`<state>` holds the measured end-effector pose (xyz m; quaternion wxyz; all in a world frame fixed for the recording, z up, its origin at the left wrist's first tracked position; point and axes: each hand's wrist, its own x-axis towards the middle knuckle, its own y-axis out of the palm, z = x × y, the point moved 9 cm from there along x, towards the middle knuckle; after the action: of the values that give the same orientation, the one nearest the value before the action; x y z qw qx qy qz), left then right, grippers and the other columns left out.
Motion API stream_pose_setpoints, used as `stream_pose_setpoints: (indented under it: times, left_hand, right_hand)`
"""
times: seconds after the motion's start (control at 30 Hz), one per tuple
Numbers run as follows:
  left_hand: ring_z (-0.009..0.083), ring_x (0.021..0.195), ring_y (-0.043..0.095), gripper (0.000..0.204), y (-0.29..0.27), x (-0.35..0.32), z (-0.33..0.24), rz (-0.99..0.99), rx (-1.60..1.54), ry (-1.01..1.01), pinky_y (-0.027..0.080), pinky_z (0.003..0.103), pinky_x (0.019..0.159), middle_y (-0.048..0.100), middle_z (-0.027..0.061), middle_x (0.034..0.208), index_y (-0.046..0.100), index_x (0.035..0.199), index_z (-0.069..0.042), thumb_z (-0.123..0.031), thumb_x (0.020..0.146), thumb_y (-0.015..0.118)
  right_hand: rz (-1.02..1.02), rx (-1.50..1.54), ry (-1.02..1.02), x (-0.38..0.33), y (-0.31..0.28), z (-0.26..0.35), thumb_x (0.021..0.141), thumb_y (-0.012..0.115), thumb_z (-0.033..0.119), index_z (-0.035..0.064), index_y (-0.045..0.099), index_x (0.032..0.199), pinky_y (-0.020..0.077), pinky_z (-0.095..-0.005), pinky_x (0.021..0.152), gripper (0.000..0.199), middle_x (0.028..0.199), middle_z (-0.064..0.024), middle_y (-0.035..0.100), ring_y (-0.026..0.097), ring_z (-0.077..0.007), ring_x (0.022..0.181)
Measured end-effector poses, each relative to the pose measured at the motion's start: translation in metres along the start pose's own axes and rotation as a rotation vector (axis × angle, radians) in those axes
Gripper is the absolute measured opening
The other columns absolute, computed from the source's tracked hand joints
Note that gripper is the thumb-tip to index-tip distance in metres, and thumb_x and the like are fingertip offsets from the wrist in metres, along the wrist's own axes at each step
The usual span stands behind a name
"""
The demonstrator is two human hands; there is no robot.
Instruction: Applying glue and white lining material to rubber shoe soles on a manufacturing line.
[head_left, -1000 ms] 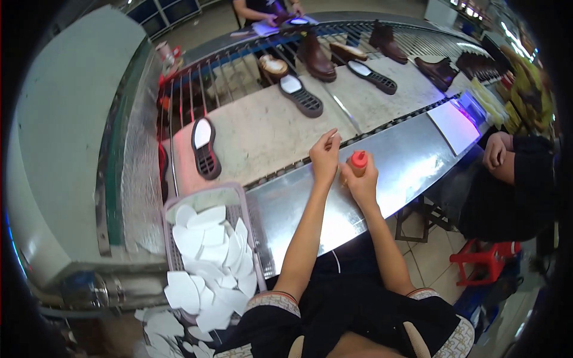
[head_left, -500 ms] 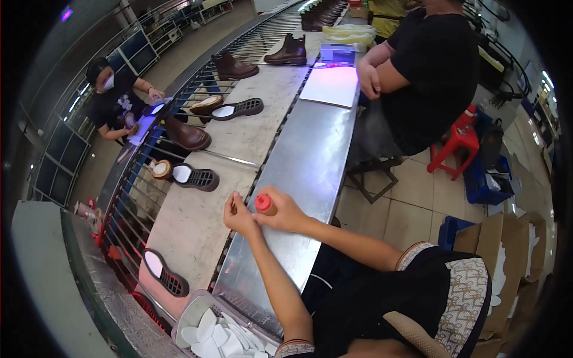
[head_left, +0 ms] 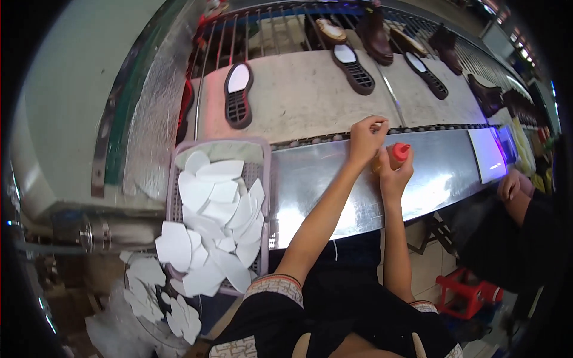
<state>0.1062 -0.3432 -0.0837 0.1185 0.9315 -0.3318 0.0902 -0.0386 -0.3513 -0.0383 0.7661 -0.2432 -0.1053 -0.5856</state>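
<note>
Over the metal worktop [head_left: 310, 179] my right hand [head_left: 394, 177] is wrapped round a small squeeze bottle with a red nozzle cap [head_left: 400, 151] and an amber body. Just left of it, my left hand [head_left: 365, 143] has its fingers curled together; whatever they hold, if anything, is hidden. Past my hands, dark shoe soles with white heel pads lie on the pale conveyor boards: a left sole [head_left: 239, 95], a middle sole [head_left: 353, 70] and a right sole [head_left: 426, 74]. Neither hand touches them. Brown boots, among them an upright boot [head_left: 375, 36], stand beyond.
Left of my arms, a grey-mauve plastic basket [head_left: 266, 197] is heaped with white pads [head_left: 218, 203]. More white pieces [head_left: 146, 277] sit in clear plastic below it. A metal-sided machine [head_left: 152, 119] borders the left. At right are a co-worker's folded arms [head_left: 516, 190] and a red stool [head_left: 462, 292].
My view has swung left, bringing the whole basket of white pads into sight. Both hands stay close together over the worktop, the right still round the bottle.
</note>
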Motion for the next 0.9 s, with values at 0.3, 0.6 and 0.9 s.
stream_pose_setpoints:
  times: [0.3,0.6,0.9]
  left_hand:
    - [0.0205,0.062,0.064,0.021,0.006,0.004,0.007,-0.014,0.132,0.085,0.049,0.031,0.061,0.066,0.0139,0.072,0.067,0.083,-0.001,-0.021,0.079,0.062]
    - [0.0222,0.065,0.063,0.025,0.009,0.022,0.021,0.084,0.265,0.136,0.048,0.031,0.066,0.065,0.0162,0.072,0.067,0.083,0.0,-0.024,0.08,0.059]
    - [0.0126,0.062,0.052,0.034,0.035,0.002,-0.001,0.288,0.286,0.06,0.043,0.026,0.056,0.06,0.0068,0.068,0.063,0.092,0.006,-0.028,0.088,0.056]
  right_hand:
    - [0.006,-0.008,-0.069,0.001,-0.001,-0.019,0.074,0.073,0.018,0.0001,0.053,0.097,0.0478,-0.0286,0.066,0.036,0.079,-0.0101,0.061,0.059,-0.0175,0.07]
    - [-0.385,-0.493,-0.407,-0.004,-0.016,0.03,0.069,0.069,0.029,0.0064,0.059,0.098,0.0308,-0.0415,0.09,0.038,0.101,-0.0092,0.058,0.048,-0.0305,0.107]
    - [-0.342,-0.309,-0.508,-0.008,-0.025,0.03,0.069,0.069,0.023,0.002,0.044,0.119,0.0291,-0.0489,0.092,0.06,0.129,-0.0239,0.038,0.037,-0.0398,0.119]
